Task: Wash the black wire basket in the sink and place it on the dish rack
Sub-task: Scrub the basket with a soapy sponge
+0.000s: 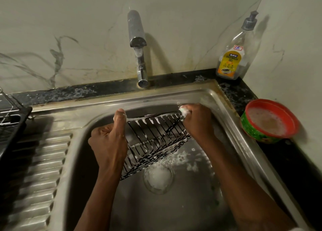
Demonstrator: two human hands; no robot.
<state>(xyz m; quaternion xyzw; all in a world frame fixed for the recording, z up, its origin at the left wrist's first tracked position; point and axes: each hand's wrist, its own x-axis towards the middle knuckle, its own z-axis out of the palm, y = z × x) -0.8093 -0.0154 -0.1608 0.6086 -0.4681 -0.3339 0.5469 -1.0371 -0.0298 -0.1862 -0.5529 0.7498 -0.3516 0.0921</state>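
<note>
- Fingers of the left hand [108, 143] curl round the left end of the basket [153, 140], with the thumb lying up along its top wire.
- Right hand [196, 122] clenches a foamy white scrubber [184, 110], pressed on the basket's far right corner.
- From my station I see the basket tilted inside the sink [174, 95], sudsy, its low corner just beside the drain [157, 178]; whether it touches bottom I cannot tell.
- Foam covers the drain.
- Behind stands the tap [137, 44]; a soap bottle [233, 56] and a red-rimmed bowl [270, 121] of suds sit right, the rack [8, 119] at the left edge.
</note>
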